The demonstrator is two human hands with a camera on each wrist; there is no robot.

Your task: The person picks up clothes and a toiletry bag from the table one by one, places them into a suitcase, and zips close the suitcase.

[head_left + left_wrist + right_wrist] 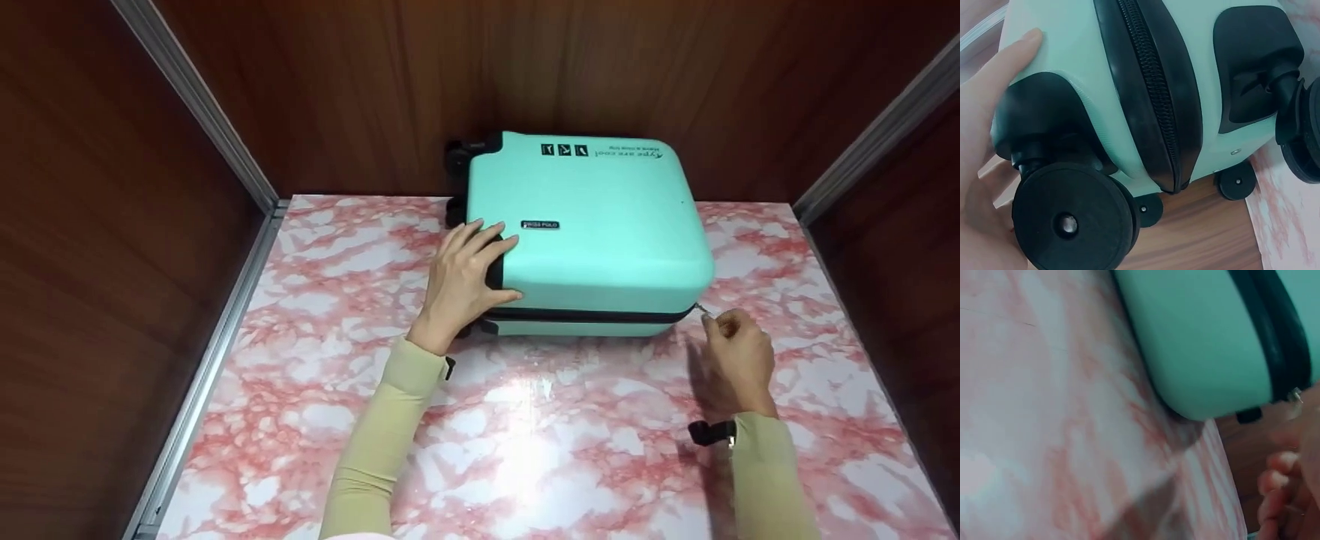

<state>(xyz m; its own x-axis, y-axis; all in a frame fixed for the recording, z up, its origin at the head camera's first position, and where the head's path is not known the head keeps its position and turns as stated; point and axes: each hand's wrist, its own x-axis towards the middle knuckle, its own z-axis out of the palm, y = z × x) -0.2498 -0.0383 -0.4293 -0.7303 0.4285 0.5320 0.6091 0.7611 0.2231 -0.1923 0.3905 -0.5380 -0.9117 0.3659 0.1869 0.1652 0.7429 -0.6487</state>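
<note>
A mint-green suitcase (585,217) lies flat on the table, its wheels toward the left. My left hand (461,277) rests with spread fingers on its near left corner, over a black wheel mount. The left wrist view shows that hand's thumb (1022,53) on the green shell, beside a large black wheel (1069,222). At the near right corner, my right hand (739,352) pinches a small metal zipper pull (701,308). A black zipper band (592,316) runs round the side and looks closed along the near face. In the right wrist view the zipper slider (1296,395) is partly hidden by blurred fingers.
The table (322,420) has a red-and-white marbled top. Brown wooden panels (337,90) stand behind it and at both sides, with metal rails (217,345) along the corners. The suitcase's far side is close to the back panel.
</note>
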